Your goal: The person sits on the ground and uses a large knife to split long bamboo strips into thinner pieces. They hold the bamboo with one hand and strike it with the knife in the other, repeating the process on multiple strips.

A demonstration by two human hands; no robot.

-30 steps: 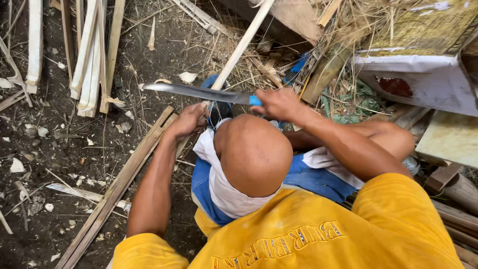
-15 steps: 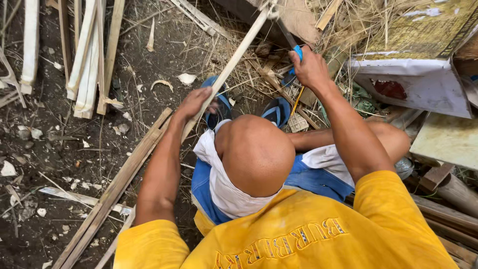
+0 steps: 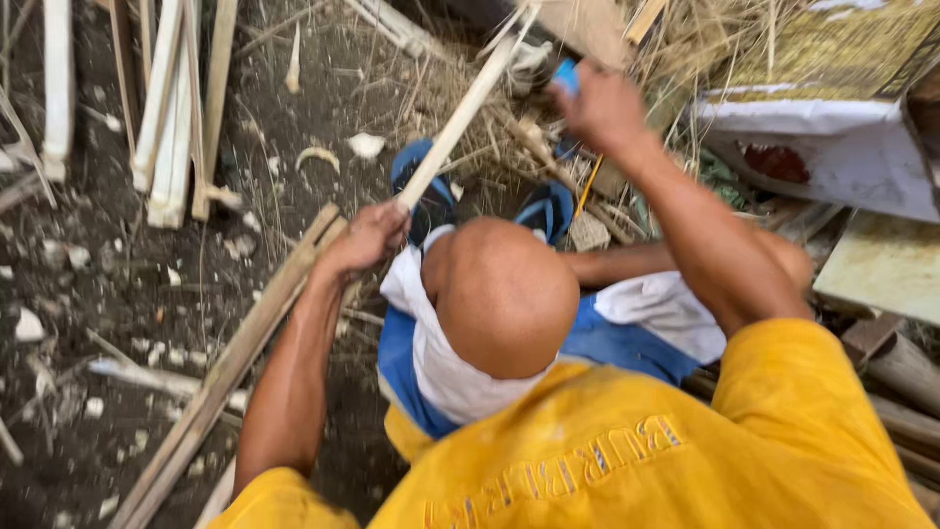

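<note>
The left hand (image 3: pixel 367 238) is wrapped in a closed fist around the near end of a long pale bamboo strip (image 3: pixel 460 118), which slants up and to the right from that fist toward the far middle of the scene, its far tip lost in blur among dry straw (image 3: pixel 715 39). The right hand (image 3: pixel 602 103) is raised at the far end of the strip, fingers curled tight around a blue tool handle (image 3: pixel 565 73); any blade beyond the handle is too blurred to make out, so where it meets the strip cannot be told. The strip looks light and stiff along its length yet thin enough to flex and to split along the grain, with edges that may be sharp or splintery, so a firm full-hand hold well back from the worked end, as the left hand has it, seems the safest place to grip. Below the strip lie blue sandals (image 3: pixel 548 208) on dark earth. A heavier split pole (image 3: pixel 235 362) runs diagonally along the ground on the left, passing just beside the left forearm, and a bundle of pale slats (image 3: pixel 171 118) stands at the far left, well apart from the hands. A white box (image 3: pixel 832 162) sits on the right, and small chips and shavings (image 3: pixel 338 155) litter the soil.
</note>
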